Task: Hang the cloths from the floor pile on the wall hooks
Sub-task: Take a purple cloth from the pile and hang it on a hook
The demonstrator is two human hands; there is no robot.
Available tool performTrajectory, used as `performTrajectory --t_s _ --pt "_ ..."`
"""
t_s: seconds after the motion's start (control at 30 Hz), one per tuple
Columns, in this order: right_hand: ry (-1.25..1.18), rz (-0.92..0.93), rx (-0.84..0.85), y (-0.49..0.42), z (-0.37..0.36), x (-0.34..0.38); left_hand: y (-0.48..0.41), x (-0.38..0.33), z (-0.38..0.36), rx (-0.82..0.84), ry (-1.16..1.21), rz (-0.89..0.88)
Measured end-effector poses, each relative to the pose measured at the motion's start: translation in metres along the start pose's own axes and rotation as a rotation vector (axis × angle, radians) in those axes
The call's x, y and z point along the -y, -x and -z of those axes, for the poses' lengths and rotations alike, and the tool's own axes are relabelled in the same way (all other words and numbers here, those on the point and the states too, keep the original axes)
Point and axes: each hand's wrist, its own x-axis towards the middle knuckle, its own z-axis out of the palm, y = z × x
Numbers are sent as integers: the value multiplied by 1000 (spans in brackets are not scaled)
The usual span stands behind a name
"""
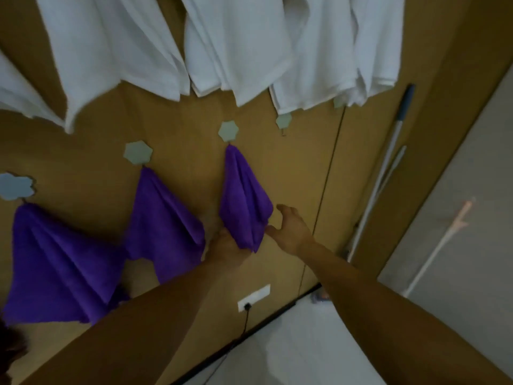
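Three purple cloths hang on the brown wall from pale flower-shaped hooks: one at the left, one in the middle and one at the right under its hook. My left hand is at the lower left edge of the right cloth, its fingers partly hidden behind the fabric. My right hand is spread beside the cloth's lower right corner, its fingertips touching the edge. Another hook to the right carries nothing. The floor pile is out of view.
White towels hang in a row above the purple ones. A mop handle leans against the wall at the right. A white socket with a black cable sits low on the wall, above the pale floor.
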Motion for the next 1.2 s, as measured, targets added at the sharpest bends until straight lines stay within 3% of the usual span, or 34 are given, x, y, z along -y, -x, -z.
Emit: performTrajectory --t_s 0.17,0.47,0.8,1.0,1.2 --pt "23 -231 -4 99 -17 -36 63 16 -42 179 -162 116" --pt "58 -667 -85 315 -15 -136 176 -28 -159 610 -396 -302" --pt "-79 -1169 -214 632 -45 -232 405 -29 -331 1054 -584 -474" --pt "-194 -1287 -156 755 -139 -307 520 39 -435 1202 -626 -477" --pt "-317 -1386 -97 799 -288 -410 553 158 -552 1265 -761 -451"
